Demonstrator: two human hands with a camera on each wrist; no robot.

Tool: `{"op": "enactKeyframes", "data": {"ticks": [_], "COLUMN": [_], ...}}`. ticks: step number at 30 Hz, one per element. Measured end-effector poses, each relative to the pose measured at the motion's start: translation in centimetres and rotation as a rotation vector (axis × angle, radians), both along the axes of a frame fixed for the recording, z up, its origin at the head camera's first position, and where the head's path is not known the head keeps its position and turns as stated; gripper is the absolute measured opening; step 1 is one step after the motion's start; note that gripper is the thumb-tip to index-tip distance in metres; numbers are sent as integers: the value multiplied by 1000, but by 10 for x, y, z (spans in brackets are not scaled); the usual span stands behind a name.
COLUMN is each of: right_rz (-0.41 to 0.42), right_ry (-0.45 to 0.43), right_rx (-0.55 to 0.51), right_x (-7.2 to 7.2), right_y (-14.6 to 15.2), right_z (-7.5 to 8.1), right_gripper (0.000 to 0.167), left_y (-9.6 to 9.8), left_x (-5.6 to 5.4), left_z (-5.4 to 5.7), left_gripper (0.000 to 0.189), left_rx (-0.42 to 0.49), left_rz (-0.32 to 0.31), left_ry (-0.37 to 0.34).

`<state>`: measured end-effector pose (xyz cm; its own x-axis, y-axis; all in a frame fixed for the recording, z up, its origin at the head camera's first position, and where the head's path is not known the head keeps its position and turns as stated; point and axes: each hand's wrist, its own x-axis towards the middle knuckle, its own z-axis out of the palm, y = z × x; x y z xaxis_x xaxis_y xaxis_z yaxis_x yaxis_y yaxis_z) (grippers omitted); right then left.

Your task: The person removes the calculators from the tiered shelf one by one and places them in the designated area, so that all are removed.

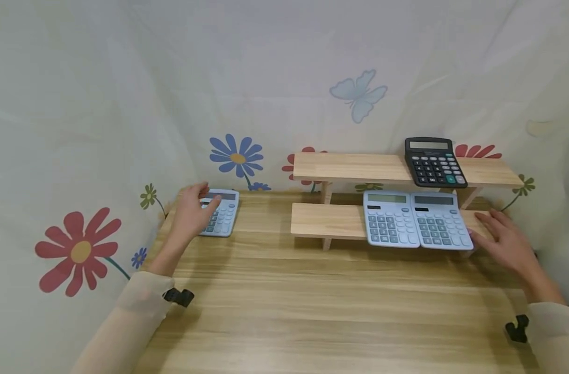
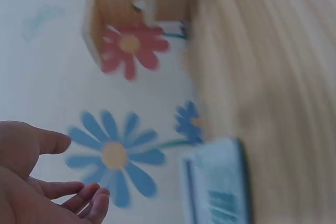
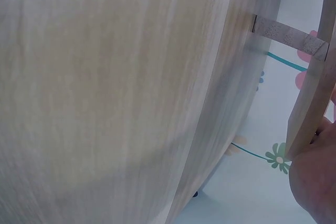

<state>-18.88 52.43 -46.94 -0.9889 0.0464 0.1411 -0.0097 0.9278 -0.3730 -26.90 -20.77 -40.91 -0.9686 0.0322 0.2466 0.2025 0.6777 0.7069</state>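
My left hand (image 1: 190, 214) hovers over the left side of a light blue calculator (image 1: 225, 218) on the table, fingers loosely bent and holding nothing. In the left wrist view, the hand's fingers (image 2: 79, 195) are apart from that calculator (image 2: 218, 182). At the right end of the lower wooden shelf (image 1: 328, 221), my right hand (image 1: 508, 241) rests with fingers extended, its thumb close to the right edge of a light blue calculator (image 1: 442, 221). Another light blue calculator (image 1: 391, 219) leans directly beside that one. In the right wrist view, only part of the right hand (image 3: 317, 177) shows, against the shelf's end.
A black calculator (image 1: 435, 162) leans on the upper shelf (image 1: 349, 166), toward its right. The two-step wooden rack stands at the back of the wood-grain table (image 1: 312, 301). Behind it hangs a pale curtain (image 1: 284, 78) printed with flowers and a butterfly.
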Motion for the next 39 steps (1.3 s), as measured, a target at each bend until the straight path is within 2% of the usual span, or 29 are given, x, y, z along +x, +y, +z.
{"op": "enactKeyframes", "data": {"ticks": [4,9,11,15,23,29,34,39], "right_rz": [16,25,26,23,20,23,24,18], "right_ry": [10,21,23,28,43,51,47,45], "right_rx": [0,1,-3,-10,-1,4,9,1], "right_x": [0,2,3,6,5,2,1,2], "right_y": [0,-1,0,2,1,0,-2,-2], "right_z": [0,-1,-1,-1,-3,-2,0,-1], "right_gripper": [77,76,76,75,73,73,74,75], "left_y": [43,98,119,157,217,250,268,291], "left_x": [17,36,38,31,15,2,-2,-1], "left_z": [26,51,58,63,60,54,44,35], "left_gripper": [65,66,66,68,75,76,73,68], "left_rx": [97,162,177,201,292,374,445,492], "left_rz": [-90,-205,-242,-298,-400,-442,-459,-502], "left_ry": [94,151,151,138,70,23,-39,-58]}}
